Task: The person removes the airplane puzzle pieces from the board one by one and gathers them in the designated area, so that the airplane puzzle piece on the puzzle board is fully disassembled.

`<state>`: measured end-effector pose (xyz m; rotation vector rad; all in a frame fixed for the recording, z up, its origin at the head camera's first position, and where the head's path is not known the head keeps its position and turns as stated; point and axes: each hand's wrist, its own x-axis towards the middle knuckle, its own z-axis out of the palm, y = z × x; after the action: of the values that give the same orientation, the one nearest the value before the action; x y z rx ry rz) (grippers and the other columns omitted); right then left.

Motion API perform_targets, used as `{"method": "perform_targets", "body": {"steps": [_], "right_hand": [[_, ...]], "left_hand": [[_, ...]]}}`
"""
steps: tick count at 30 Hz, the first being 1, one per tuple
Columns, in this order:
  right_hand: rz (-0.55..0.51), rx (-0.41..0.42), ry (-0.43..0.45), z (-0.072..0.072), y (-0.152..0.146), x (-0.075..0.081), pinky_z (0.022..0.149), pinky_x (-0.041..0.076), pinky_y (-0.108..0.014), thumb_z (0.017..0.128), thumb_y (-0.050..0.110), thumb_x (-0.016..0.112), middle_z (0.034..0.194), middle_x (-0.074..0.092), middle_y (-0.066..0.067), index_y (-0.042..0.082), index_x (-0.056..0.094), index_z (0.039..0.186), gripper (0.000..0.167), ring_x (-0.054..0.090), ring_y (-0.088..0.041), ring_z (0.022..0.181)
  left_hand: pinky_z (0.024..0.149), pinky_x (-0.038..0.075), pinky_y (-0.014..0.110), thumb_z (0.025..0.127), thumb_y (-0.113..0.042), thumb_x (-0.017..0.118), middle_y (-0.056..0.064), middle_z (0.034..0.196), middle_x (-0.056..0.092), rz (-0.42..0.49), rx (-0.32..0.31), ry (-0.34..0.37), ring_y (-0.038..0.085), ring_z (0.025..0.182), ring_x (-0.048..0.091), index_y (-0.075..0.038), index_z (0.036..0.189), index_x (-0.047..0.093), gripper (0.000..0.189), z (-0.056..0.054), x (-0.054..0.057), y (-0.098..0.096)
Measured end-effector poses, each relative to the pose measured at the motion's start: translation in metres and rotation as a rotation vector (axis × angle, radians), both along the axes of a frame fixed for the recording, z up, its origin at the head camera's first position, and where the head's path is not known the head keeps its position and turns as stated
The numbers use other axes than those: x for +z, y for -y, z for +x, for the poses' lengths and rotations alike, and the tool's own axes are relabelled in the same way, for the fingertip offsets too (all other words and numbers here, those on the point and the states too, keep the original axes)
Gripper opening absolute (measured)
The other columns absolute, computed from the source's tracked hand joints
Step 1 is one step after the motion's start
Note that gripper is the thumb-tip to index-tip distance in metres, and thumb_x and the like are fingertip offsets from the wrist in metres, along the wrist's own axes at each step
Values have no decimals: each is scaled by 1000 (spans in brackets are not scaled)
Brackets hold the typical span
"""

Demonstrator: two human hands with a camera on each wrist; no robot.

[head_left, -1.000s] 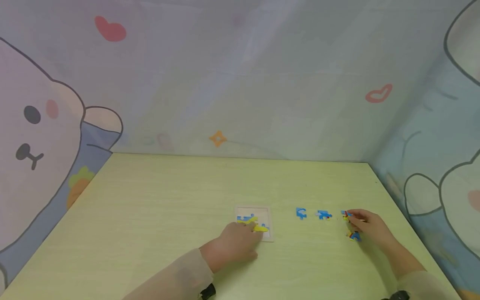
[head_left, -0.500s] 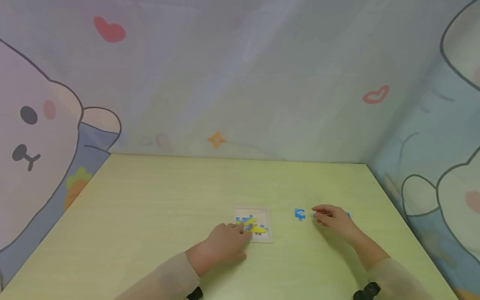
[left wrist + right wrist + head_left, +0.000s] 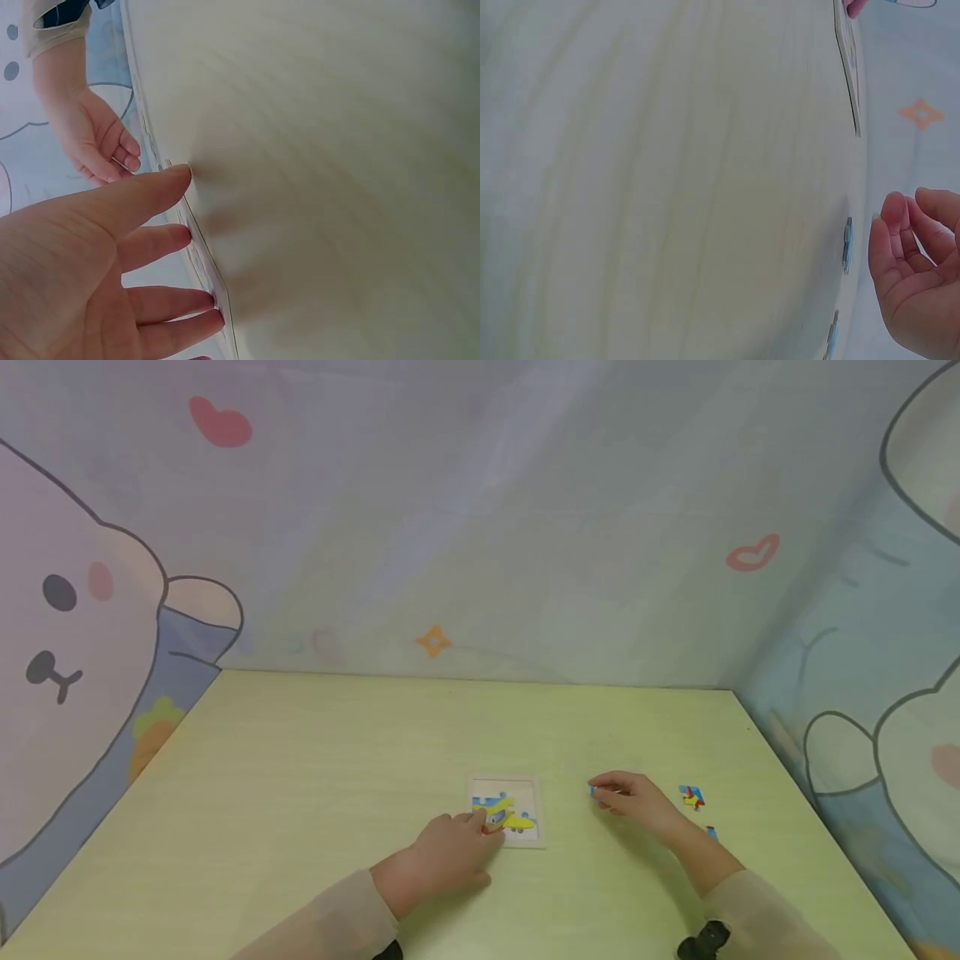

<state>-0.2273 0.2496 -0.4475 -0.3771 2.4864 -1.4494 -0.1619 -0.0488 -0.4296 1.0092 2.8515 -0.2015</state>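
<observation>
A small square jigsaw frame [image 3: 542,814] lies on the table, with joined pieces of a yellow plane picture [image 3: 517,821] inside it. My left hand [image 3: 450,856] rests its fingers on the frame's near left part and hides some of the picture. In the left wrist view the fingers of the left hand [image 3: 112,262] are nearly straight along the frame's edge. My right hand [image 3: 637,802] hovers over a blue jigsaw piece [image 3: 592,791], mostly covered in the head view. In the right wrist view, its loosely bent fingers hold nothing, apart from the blue piece [image 3: 847,245] on the table.
To the right lie a blue, red and yellow piece [image 3: 692,797] and another piece [image 3: 711,832], partly hidden by the right forearm. A second blue piece [image 3: 831,337] shows low in the right wrist view. A printed cloth [image 3: 480,527] stands behind the table.
My right hand has moved left from the far-right pieces, past the middle blue piece, to the leftmost loose one. The left hand has shifted slightly left, uncovering more of the plane picture.
</observation>
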Motion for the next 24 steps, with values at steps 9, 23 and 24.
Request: {"method": "perform_targets", "body": {"steps": [9, 23, 24], "right_hand": [[-19, 49, 35, -2, 31, -2, 79, 51, -34, 92, 17, 58, 105, 63, -15, -7, 58, 116, 34, 62, -24, 90], [87, 141, -5, -8, 85, 0, 79, 49, -32, 92, 19, 59, 104, 64, -7, 2, 64, 112, 27, 58, -19, 92], [93, 144, -4, -9, 87, -1, 79, 49, -31, 92, 19, 59, 103, 64, -7, 2, 64, 112, 27, 58, -18, 92]], "left_hand": [[77, 50, 39, 81, -43, 67, 14, 120, 57, 17, 14, 21, 27, 107, 57, -17, 114, 60, 43, -1, 1, -4], [81, 49, 41, 80, -44, 68, 16, 127, 55, -3, 19, 56, 28, 113, 55, -17, 116, 60, 46, -4, 2, -7], [81, 49, 41, 80, -44, 69, 16, 128, 54, -4, 20, 59, 29, 114, 54, -17, 116, 60, 46, -4, 2, -7]]}}
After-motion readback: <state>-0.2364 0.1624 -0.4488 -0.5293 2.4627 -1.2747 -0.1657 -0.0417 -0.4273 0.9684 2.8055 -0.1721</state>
